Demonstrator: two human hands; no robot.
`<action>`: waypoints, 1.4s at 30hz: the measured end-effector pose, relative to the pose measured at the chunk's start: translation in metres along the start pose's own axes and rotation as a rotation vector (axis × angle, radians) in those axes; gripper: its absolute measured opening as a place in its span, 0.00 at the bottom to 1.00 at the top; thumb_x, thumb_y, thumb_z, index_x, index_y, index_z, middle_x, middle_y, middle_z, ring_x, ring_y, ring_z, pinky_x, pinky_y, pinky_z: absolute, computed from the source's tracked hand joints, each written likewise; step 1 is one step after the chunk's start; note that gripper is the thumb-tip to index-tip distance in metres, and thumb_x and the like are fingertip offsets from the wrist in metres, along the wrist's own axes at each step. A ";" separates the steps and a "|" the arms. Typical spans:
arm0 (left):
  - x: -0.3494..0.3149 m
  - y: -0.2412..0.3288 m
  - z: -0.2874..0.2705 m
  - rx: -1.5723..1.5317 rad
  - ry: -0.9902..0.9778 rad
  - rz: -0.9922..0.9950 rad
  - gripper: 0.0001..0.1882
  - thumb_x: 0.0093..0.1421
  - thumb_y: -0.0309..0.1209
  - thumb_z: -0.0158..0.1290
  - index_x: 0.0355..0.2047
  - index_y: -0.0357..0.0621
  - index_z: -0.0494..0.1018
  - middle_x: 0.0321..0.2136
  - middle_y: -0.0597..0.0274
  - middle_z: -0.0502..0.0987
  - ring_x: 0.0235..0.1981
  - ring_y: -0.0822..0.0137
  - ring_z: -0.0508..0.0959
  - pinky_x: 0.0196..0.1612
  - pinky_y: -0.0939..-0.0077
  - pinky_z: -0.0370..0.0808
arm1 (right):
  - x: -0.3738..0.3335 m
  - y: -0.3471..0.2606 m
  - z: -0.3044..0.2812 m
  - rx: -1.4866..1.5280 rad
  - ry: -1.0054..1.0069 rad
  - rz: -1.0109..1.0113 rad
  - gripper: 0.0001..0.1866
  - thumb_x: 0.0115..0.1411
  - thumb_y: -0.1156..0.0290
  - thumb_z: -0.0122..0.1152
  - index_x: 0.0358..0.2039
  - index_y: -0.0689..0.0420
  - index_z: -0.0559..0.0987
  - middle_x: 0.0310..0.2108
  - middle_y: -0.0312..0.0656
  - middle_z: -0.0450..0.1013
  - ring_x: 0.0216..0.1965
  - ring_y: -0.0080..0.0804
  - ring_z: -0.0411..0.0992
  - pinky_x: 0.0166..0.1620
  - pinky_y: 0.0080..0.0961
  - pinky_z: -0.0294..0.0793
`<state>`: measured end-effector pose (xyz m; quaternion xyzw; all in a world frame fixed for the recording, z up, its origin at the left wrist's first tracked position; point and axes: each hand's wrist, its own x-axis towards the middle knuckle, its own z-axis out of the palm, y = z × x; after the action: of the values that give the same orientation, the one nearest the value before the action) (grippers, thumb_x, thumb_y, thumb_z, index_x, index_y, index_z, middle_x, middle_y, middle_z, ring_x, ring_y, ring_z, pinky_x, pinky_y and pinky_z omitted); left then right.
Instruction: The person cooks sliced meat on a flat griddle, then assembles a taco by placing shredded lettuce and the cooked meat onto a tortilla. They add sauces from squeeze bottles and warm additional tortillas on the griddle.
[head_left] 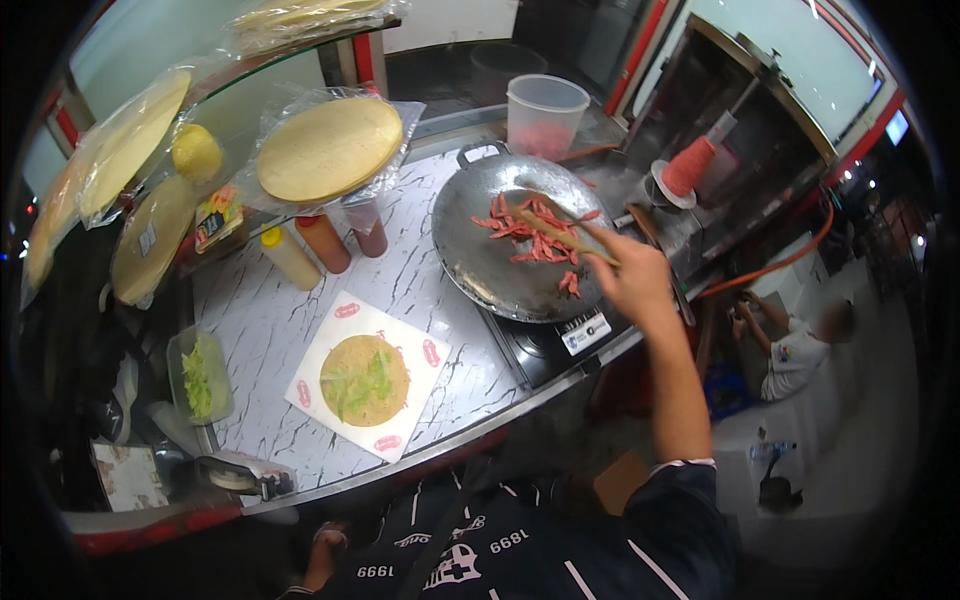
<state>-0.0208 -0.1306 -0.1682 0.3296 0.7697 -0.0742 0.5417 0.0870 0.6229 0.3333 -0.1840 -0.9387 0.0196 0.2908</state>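
- Right hand (pixel 640 275): positioned over the right side of the wok (pixel 475 265); fingers closed around the handle end of a wooden utensil (pixel 560 233).
- Wooden utensil: two slender lengths visible, angled down and leftward into the wok; whether they form one pair of tongs cannot be determined.
- Left hand (pixel 330 538): low, beyond the counter edge, beside the dark striped shirt (pixel 540 530); finger opening and any held item cannot be determined.
- Meat strips (pixel 540 225): red, gathered mainly in the middle and right of the wok, under and around the utensil; a small cluster lies apart, nearer the front rim.
- Wok: wide, loop-handled, seated over the black gas stove (pixel 530 350).
- Flatbread (pixel 395 400): round, flat on a square sheet of white printed paper (pixel 410 440), left of the stove; shredded lettuce (pixel 375 375) lies on top.
- Clear plastic container (pixel 222 400): at the left end of the marble-patterned counter (pixel 260 350); holds more lettuce.
- Squeeze bottles: yellow-capped bottle (pixel 291 260), orange-red bottle (pixel 324 245) and dark red bottle (pixel 369 232), in a row behind the paper.
- Translucent bucket (pixel 547 100): behind the wok; red contents at the bottom.
- Vertical rotisserie: red meat cone (pixel 688 168), right of the wok.
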 end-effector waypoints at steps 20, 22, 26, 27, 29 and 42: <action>-0.004 0.016 -0.030 0.006 0.155 -0.052 0.33 0.64 0.43 0.53 0.68 0.51 0.66 0.67 0.49 0.68 0.66 0.46 0.69 0.66 0.54 0.69 | -0.042 0.059 -0.001 0.333 -0.065 0.260 0.18 0.61 0.68 0.68 0.52 0.57 0.84 0.40 0.54 0.82 0.39 0.48 0.82 0.43 0.36 0.78; -0.002 0.030 -0.041 0.000 0.212 -0.059 0.33 0.63 0.44 0.54 0.68 0.49 0.67 0.66 0.47 0.70 0.65 0.44 0.71 0.65 0.52 0.71 | -0.027 0.065 0.001 0.314 -0.087 0.199 0.18 0.61 0.68 0.69 0.51 0.56 0.84 0.39 0.54 0.82 0.39 0.49 0.82 0.42 0.37 0.78; 0.003 0.059 -0.052 0.033 0.093 -0.082 0.33 0.63 0.45 0.55 0.67 0.48 0.67 0.65 0.45 0.71 0.65 0.44 0.71 0.66 0.51 0.71 | -0.005 0.076 -0.005 0.256 -0.167 0.018 0.20 0.61 0.67 0.69 0.53 0.54 0.83 0.41 0.53 0.81 0.40 0.51 0.81 0.43 0.40 0.78; -0.004 0.065 -0.046 0.005 0.181 -0.054 0.33 0.64 0.45 0.53 0.67 0.48 0.67 0.65 0.45 0.70 0.65 0.44 0.72 0.67 0.52 0.70 | 0.000 0.079 -0.005 0.299 -0.145 0.029 0.21 0.61 0.67 0.69 0.55 0.54 0.82 0.41 0.53 0.81 0.41 0.52 0.81 0.44 0.41 0.78; -0.008 0.078 -0.040 -0.022 0.227 -0.020 0.33 0.64 0.45 0.53 0.67 0.48 0.67 0.65 0.45 0.70 0.65 0.44 0.72 0.67 0.53 0.70 | 0.008 0.087 -0.002 0.393 -0.051 0.138 0.22 0.61 0.66 0.68 0.55 0.54 0.82 0.42 0.53 0.81 0.42 0.53 0.80 0.45 0.42 0.78; -0.016 0.100 -0.002 -0.038 0.103 0.023 0.33 0.63 0.43 0.53 0.67 0.48 0.68 0.66 0.46 0.69 0.65 0.45 0.72 0.68 0.55 0.69 | -0.023 0.104 -0.030 0.305 -0.222 0.289 0.22 0.60 0.66 0.70 0.54 0.59 0.81 0.44 0.53 0.82 0.45 0.51 0.82 0.50 0.38 0.78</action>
<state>0.0397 -0.0589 -0.1290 0.3313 0.7940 -0.0364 0.5084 0.1559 0.7099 0.3310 -0.2670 -0.9150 0.2229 0.2046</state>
